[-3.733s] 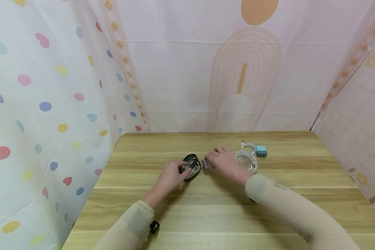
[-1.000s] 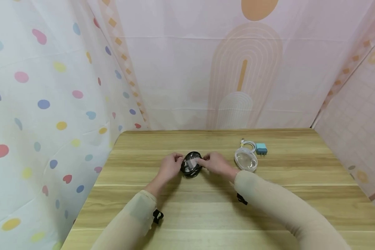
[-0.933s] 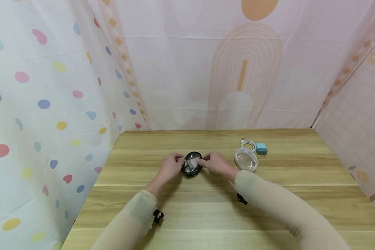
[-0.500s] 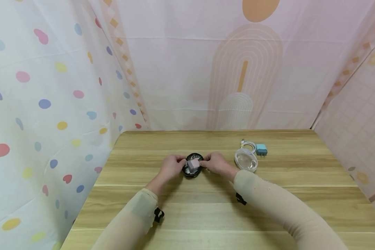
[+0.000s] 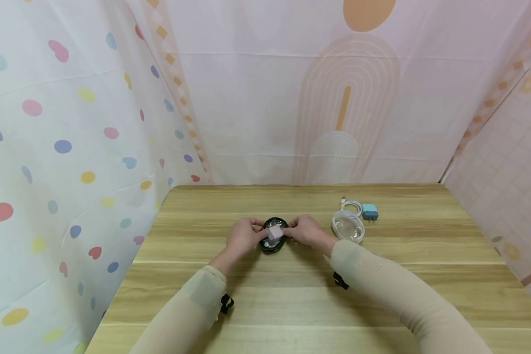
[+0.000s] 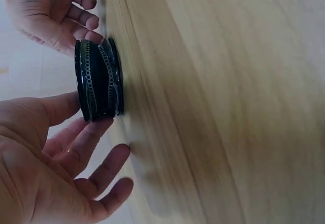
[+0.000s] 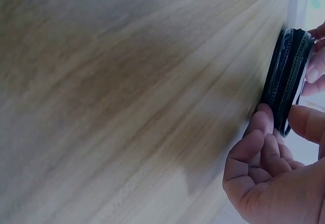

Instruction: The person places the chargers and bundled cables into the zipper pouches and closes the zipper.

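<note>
Fingers of left hand (image 5: 241,236) and right hand (image 5: 307,230), parted by its thickness, pinch the black case (image 6: 100,82) at nine and three o'clock. It seems to rest on the table (image 5: 274,305).

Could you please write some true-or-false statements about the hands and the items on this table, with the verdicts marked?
1. The left hand and right hand both grip the black case. True.
2. The blue charger lies to the right of the coiled white cable. True.
3. The charger's prongs point toward the table's far edge. False: they point toward the person.
4. No hand touches the clear case. True.
5. The clear case lies to the left of the black case. False: it lies to its right.
6. The right hand holds the white cable. False: the cable lies apart from both hands.
</note>
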Available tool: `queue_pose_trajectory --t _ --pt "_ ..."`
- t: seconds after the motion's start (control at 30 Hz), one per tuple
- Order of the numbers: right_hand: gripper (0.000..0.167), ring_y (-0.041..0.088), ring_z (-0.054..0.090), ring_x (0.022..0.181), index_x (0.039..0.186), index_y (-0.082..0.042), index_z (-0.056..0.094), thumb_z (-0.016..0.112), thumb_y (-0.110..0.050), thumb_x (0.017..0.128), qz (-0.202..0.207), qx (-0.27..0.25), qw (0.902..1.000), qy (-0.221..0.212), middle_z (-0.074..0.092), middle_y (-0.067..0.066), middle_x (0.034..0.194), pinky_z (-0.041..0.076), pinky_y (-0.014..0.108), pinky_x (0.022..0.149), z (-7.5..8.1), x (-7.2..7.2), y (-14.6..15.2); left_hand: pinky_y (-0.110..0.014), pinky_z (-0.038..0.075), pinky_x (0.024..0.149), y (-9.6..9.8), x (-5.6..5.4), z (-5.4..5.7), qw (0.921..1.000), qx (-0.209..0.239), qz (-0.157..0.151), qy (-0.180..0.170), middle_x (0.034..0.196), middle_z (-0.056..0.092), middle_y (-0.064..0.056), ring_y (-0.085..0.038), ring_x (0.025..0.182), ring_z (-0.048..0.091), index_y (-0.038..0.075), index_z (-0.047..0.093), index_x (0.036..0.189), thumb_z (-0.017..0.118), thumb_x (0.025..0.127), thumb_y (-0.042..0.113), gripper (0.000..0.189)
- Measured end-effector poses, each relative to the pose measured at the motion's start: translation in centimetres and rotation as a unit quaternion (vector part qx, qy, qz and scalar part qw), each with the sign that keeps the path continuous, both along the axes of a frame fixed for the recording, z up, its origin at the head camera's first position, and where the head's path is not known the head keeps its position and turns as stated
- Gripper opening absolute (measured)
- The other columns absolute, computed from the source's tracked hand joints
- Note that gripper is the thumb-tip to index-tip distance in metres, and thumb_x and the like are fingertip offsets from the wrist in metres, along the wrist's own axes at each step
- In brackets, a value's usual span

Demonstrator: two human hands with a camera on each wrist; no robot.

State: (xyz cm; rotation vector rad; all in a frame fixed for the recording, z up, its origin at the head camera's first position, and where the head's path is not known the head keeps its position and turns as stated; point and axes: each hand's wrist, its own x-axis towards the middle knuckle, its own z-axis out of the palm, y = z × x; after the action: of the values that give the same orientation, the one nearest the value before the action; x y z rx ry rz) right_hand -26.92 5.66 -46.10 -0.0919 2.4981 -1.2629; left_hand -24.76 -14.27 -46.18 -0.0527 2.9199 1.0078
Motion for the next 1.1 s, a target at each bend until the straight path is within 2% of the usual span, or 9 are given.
queue_pose_trajectory --t 0.07,0.2,0.37,0.47,0.6,0.67,0.8,0.87,1.1 --pt "0.018 0.011 0.062 0.071 0.106 -0.002 0.079 0.075 -0.019 0.100 0.000 -0.006 1.0000 -0.007 0.078 0.010 0.093 0.051 0.020 0.060 0.1 0.1 0.1 -0.033 0.053 0.067 0.4 0.0 0.1 0.9989 -0.048 0.000 -0.004 0.107 0.082 -0.005 -0.016 0.082 0.072 0.017 0.078 0.126 0.081 0.093 0.046 0.044" --pt "0.018 0.013 0.066 0.077 0.103 -0.003 0.079 0.076 -0.020 0.099 0.009 -0.008 0.9997 -0.020 0.080 0.009 0.094 0.054 0.022 0.065 0.0 0.1 0.1 -0.049 0.053 0.089 1.3 0.1 0.3 0.9894 -0.145 -0.006 0.000 0.116 0.080 -0.007 -0.026 0.097 0.072 0.018 0.075 0.130 0.081 0.085 0.066 0.066" --pt "0.019 0.014 0.069 0.079 0.102 -0.004 0.080 0.076 -0.022 0.099 0.025 -0.003 0.9994 -0.023 0.082 0.008 0.093 0.053 0.022 0.065 -0.2 0.1 0.3 -0.057 0.044 0.102 1.9 0.4 0.3 0.9783 -0.206 -0.003 0.025 0.122 0.079 -0.007 -0.032 0.109 0.071 0.020 0.076 0.130 0.085 0.082 0.065 0.067" --pt "0.019 0.014 0.071 0.080 0.104 -0.003 0.080 0.075 -0.021 0.100 0.028 -0.003 0.9995 -0.018 0.082 0.008 0.094 0.053 0.022 0.066 -0.1 0.1 0.6 -0.059 0.043 0.107 2.1 0.7 0.3 0.9685 -0.241 -0.015 0.063 0.125 0.078 -0.007 -0.033 0.112 0.070 0.023 0.079 0.125 0.085 0.083 0.063 0.057" --pt "0.019 0.014 0.067 0.076 0.106 -0.005 0.081 0.072 -0.022 0.101 0.033 0.031 0.9989 0.014 0.080 0.009 0.095 0.051 0.022 0.065 0.3 -0.2 1.1 -0.067 0.039 0.117 2.3 1.0 -0.1 0.9518 -0.281 -0.042 0.115 0.117 0.079 -0.005 -0.033 0.111 0.071 0.024 0.080 0.095 0.082 0.087 0.058 0.035" --pt "0.021 0.015 0.066 0.080 0.110 -0.006 0.080 0.070 -0.022 0.103 0.042 0.060 0.9960 0.051 0.080 0.009 0.100 0.054 0.026 0.070 0.5 -0.5 1.3 -0.068 0.038 0.118 2.3 1.0 -0.2 0.9468 -0.287 -0.052 0.136 0.110 0.081 -0.003 -0.031 0.106 0.071 0.025 0.079 0.087 0.082 0.088 0.053 0.028" --pt "0.028 0.024 0.072 0.113 0.129 -0.005 0.074 0.060 -0.019 0.109 0.084 0.111 0.9809 0.135 0.077 0.012 0.127 0.059 0.040 0.101 0.5 -1.1 1.4 -0.067 0.041 0.117 2.2 0.9 -0.5 0.9364 -0.295 -0.070 0.176 0.099 0.083 0.001 -0.028 0.097 0.073 0.030 0.084 0.094 0.082 0.092 0.034 0.005" --pt "0.032 0.029 0.067 0.130 0.137 -0.003 0.070 0.056 -0.015 0.110 0.112 0.125 0.9720 0.164 0.073 0.015 0.138 0.054 0.045 0.114 0.4 -1.4 1.4 -0.067 0.042 0.117 2.1 0.8 -0.6 0.9306 -0.302 -0.083 0.189 0.096 0.084 0.001 -0.027 0.097 0.074 0.029 0.086 0.101 0.079 0.094 0.024 0.011" --pt "0.039 0.036 0.060 0.142 0.148 0.000 0.059 0.050 -0.006 0.111 0.166 0.119 0.9650 0.165 0.066 0.019 0.148 0.046 0.049 0.123 0.4 -2.8 0.9 -0.063 0.043 0.119 0.9 0.1 -0.4 0.9083 -0.327 -0.155 0.211 0.103 0.084 0.003 -0.030 0.114 0.075 0.024 0.083 0.116 0.072 0.092 0.005 0.032"
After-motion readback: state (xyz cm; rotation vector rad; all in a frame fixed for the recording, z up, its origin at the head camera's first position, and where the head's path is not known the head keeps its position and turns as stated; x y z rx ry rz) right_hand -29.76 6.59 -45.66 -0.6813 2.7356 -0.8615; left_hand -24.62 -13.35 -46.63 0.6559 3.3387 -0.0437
